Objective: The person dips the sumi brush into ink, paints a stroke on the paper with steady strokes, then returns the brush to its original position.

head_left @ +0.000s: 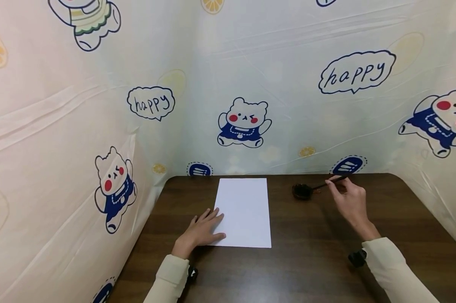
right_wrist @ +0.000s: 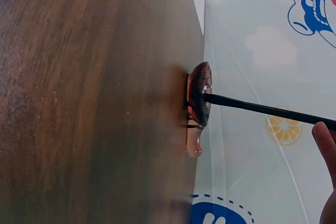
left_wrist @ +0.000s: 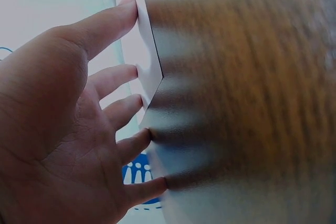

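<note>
A white sheet of paper (head_left: 245,210) lies on the table. On its lower left edge rests my left hand (head_left: 202,229), fingers spread; the left wrist view shows the thumb and some fingertips of this hand (left_wrist: 79,114) on the paper (left_wrist: 149,72), others on the wood. Over at the right, my right hand (head_left: 351,202) pinches the slim black handle of a brush (head_left: 319,186). The brush (right_wrist: 262,108) slants down into a small dark reddish dish (right_wrist: 197,95) with a short tab, and its tip is hidden there. Only part of my right hand (right_wrist: 328,153) shows in the right wrist view.
The dark wooden table (head_left: 288,273) runs back to a pale printed cloth (head_left: 197,139) hanging behind and at both sides. The dish (head_left: 302,191) stands near the table's back edge, right of the paper.
</note>
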`<control>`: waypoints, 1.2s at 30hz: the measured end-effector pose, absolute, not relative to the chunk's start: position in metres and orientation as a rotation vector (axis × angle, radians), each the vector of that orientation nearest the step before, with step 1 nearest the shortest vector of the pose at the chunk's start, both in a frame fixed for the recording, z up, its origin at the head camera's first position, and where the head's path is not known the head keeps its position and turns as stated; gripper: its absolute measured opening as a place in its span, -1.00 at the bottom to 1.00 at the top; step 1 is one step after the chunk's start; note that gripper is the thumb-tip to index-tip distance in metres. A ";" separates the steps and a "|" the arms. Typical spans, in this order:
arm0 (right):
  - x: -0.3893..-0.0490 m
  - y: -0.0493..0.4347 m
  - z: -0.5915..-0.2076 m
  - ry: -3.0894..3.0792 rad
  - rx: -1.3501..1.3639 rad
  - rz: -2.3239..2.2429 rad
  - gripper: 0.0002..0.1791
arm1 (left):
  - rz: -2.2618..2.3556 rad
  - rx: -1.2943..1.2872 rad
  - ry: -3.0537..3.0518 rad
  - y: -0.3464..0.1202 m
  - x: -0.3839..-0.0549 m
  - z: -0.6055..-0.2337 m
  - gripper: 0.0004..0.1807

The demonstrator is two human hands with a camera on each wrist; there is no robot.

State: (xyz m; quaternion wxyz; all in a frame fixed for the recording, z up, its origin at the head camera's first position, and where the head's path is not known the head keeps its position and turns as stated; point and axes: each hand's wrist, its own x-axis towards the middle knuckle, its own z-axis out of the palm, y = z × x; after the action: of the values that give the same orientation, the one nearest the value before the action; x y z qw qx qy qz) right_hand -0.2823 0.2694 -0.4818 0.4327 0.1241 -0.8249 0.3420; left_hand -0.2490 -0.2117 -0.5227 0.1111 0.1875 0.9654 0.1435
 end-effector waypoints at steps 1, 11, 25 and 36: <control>-0.282 0.269 -0.481 -2.056 0.309 0.856 -0.87 | 0.423 0.556 2.835 -0.212 -0.249 -0.523 -0.19; -0.278 0.270 -0.471 -2.052 0.327 0.870 -0.86 | 0.417 0.542 2.836 -0.212 -0.249 -0.523 -0.19; -0.279 0.267 -0.465 -2.054 0.289 0.896 -0.85 | 0.414 0.547 2.836 -0.213 -0.249 -0.524 -0.18; -0.283 0.265 -0.476 -2.042 0.265 0.890 -0.88 | 0.423 0.556 2.836 -0.212 -0.248 -0.525 -0.19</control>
State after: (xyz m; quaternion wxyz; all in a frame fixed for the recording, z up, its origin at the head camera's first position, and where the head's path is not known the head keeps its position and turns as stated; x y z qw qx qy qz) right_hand -0.2831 0.2648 -0.4765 0.4342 0.1063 -0.8199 0.3576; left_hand -0.2484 -0.2125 -0.5246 0.1099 0.1893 0.9650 0.1441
